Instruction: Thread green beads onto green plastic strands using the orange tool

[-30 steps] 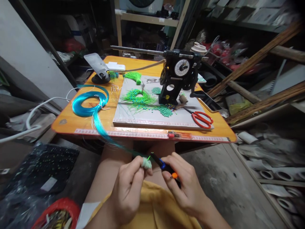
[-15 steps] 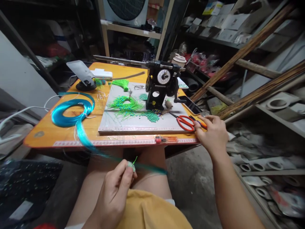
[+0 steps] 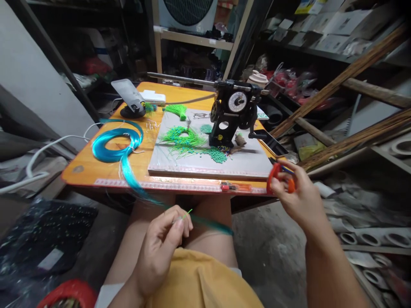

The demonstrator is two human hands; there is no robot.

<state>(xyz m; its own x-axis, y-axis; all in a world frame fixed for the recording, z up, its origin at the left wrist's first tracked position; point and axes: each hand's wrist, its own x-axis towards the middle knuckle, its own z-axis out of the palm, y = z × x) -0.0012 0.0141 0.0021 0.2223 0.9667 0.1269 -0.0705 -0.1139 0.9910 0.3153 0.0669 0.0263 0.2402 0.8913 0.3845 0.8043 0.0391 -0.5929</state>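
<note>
Above my lap, my left hand [image 3: 162, 241] is closed in a pinch on a thin green strand [image 3: 189, 212], whose short end pokes out past the fingertips. Whatever else lies inside that grip is hidden. At the table's right front corner, my right hand [image 3: 300, 199] has its fingers around the red handles of a pair of scissors [image 3: 272, 174]. The blades point away and are mostly hidden. A skein of shiny blue fibre [image 3: 109, 147] lies on the left of the table, its loose tail trailing over the front edge and across my legs.
A black hand-crank winding machine [image 3: 229, 113] stands on a grey board [image 3: 183, 167]. Green beads [image 3: 218, 155] and green strands [image 3: 181, 139] lie beside it. A red-orange cutter [image 3: 236, 187] rests at the front edge, a phone [image 3: 271, 143] at the right. A wooden ladder [image 3: 340, 90] leans at right.
My right hand has picked up the scissors from the board's right corner and turned them. The left hand still pinches the green strand. The whole view has shifted slightly.
</note>
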